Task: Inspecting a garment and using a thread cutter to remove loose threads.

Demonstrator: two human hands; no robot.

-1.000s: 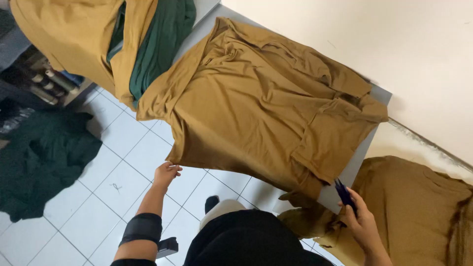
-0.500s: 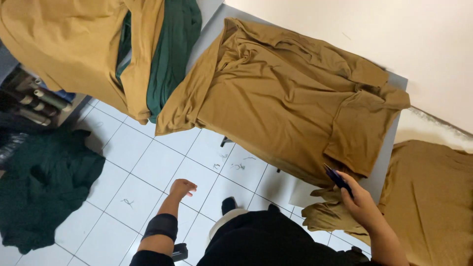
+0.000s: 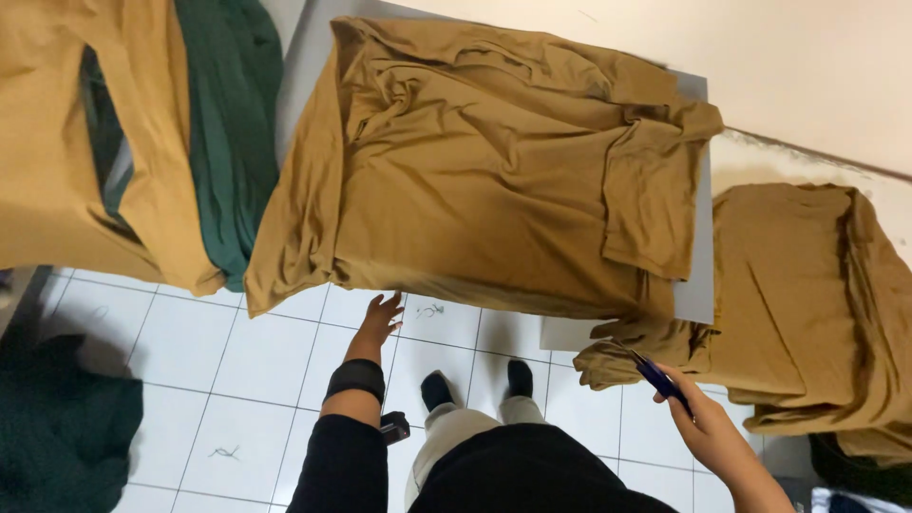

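Mustard shirt (image 3: 494, 161) spread on grey table (image 3: 698, 285), far of both hands, long axis left-right. Your left hand (image 3: 380, 318) nearer: fingers spread, empty, just under near hem. Your right hand (image 3: 698, 423) pinches dark blue clipper (image 3: 660, 378), near hanging right corner.

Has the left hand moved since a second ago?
Yes. The left hand has reached up toward the hanging front edge of the mustard garment on the table.

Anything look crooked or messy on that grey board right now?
Yes. The mustard-brown garment lies skewed and wrinkled on the grey board, its left edge drooping over the side, with one sleeve folded back across it.
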